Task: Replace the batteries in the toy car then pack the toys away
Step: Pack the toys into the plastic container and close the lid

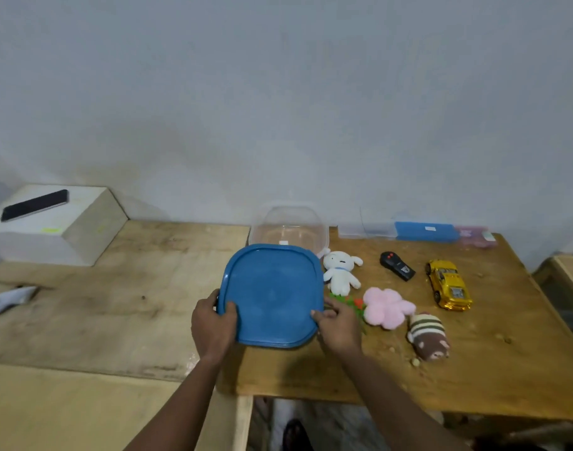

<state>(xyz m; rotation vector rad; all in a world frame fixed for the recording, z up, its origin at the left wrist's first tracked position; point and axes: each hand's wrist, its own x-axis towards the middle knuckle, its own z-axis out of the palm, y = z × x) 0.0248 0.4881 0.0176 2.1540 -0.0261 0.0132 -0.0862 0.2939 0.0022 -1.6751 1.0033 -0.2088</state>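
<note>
I hold a blue square lid [273, 292] above the table; my left hand [212, 323] grips its near-left edge and my right hand [338, 323] grips its near-right edge. Behind it stands a clear plastic box [290, 227], open on top. A yellow toy car [449, 284] lies to the right, beside a black remote [397, 266]. A white plush dog [340, 271], a pink plush flower [387, 307] and a striped brown plush [428, 335] lie between the lid and the car.
Small clear, blue and pink cases [426, 231] line the wall at the back right. A phone [34, 205] lies on a pale box [80, 229] at the far left. The wooden table [473, 369] ends near me, with floor below.
</note>
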